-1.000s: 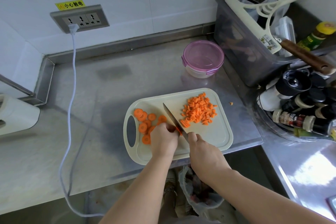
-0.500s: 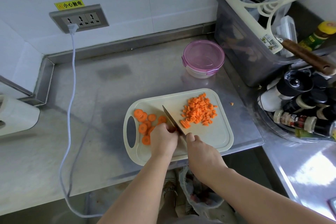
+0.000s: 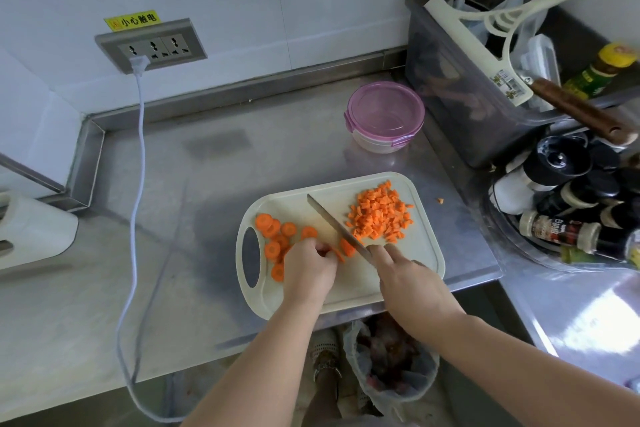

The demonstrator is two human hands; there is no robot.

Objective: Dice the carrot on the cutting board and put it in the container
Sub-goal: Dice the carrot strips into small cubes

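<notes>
The right hand grips the knife; the left hand pinches orange carrot pieces beside the blade; diced cubes are heaped beyond it; the pink-lidded container is closed.

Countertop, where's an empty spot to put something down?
Bare countertop lies between the white cord and the cutting board, and behind the board towards the wall. The right side is crowded: pink-lidded container, grey bin, spice bottles.

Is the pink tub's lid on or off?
On. The pink lid covers the whole top of the container.
</notes>
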